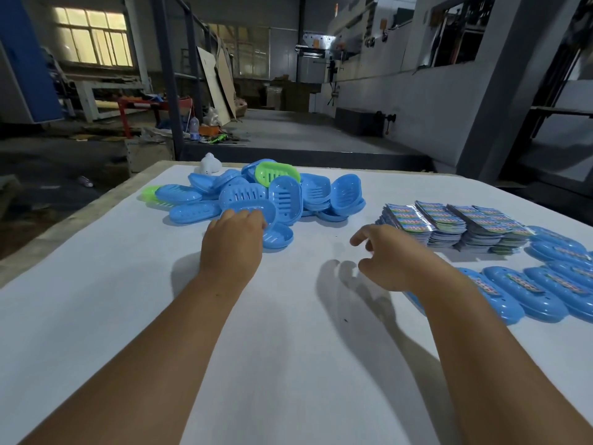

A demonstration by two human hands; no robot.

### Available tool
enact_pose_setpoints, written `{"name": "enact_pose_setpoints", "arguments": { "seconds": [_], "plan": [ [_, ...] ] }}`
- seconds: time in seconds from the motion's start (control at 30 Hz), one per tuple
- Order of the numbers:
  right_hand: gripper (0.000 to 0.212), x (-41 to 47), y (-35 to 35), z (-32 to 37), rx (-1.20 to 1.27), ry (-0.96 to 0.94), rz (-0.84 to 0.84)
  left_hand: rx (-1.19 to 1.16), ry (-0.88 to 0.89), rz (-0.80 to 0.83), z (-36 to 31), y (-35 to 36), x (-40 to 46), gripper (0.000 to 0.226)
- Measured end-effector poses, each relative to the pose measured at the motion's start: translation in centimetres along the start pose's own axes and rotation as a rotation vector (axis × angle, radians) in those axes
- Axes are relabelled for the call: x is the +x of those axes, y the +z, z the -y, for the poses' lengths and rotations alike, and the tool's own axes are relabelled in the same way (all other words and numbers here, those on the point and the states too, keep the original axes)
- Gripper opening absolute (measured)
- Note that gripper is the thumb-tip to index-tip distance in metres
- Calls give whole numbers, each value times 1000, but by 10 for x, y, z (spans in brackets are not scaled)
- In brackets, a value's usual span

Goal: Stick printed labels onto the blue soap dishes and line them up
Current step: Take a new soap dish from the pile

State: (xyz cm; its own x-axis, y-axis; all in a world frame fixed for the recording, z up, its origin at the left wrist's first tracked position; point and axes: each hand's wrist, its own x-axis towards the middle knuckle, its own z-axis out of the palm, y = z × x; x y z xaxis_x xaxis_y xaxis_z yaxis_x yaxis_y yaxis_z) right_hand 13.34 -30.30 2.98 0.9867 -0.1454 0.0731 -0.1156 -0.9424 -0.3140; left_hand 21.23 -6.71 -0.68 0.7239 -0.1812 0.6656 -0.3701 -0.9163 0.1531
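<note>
dim workshop behind, w/ machines and boards on the floor; up close a white table [96, 300] carries everything. far centre sits a loose pile of dishes [288, 194], mostly blue, one green dish [276, 172] on top and another green edge poking out at the pile's left. far right: stacks of labels [455, 224]. right edge, near side of those stacks: the labelled row [545, 293], blue dishes side by side, each w/ a printed strip on it, partly hidden by the right forearm.

left hand [232, 242] is at the pile's near edge, fingers curled down onto the near dish [256, 210]; looks like a grip forming, but can't tell if it's closed on it yet. right hand [390, 255] hangs above bare table between pile and labels, fingers loosely spread, holding nothing.

step in hand, as i read it: fetch the next blank dish. tips:
- take that front dish only; it rests on another one, so lift up and toward you, not sideways, or the heap may slide.
- skip the green ones; task says blue.
- meanwhile send the right hand to the nearest label stack and peel off a single label, since they lie tight & several could come up together.
- set the dish flat on the open table before sticking.
</note>
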Motion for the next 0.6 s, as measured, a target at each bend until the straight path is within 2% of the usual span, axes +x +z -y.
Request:
{"name": "enact_pose_setpoints", "arguments": {
  "seconds": [0.1, 0.2, 0.27, 0.33, 0.43, 0.53, 0.6],
  "plan": [
    [43, 4, 6, 5, 86, -106, -109, -352, -103, -170, -6, -5, -1, 2],
    [47, 7, 15, 14, 293, -229, -238, -835, -280, -178, -16, -16, 2, 10],
    [58, 7, 20, 20, 459, -277, -271, -1128, -451, -98, -24, -26, 4, 13],
    [66, 6, 23, 25, 581, -305, -250, -1380, -597, 56, -31, -31, 3, 11],
    [64, 7, 25, 28, 717, -331, -205, -1718, -668, 293, -38, -34, 0, 12],
    [48, 13, 25, 27, 710, -343, -229, -1832, -666, 397, -38, -35, -2, 13],
    [43, 15, 24, 23, 630, -330, -216, -1732, -672, 426, -34, -35, 0, 13]
  ]
}}
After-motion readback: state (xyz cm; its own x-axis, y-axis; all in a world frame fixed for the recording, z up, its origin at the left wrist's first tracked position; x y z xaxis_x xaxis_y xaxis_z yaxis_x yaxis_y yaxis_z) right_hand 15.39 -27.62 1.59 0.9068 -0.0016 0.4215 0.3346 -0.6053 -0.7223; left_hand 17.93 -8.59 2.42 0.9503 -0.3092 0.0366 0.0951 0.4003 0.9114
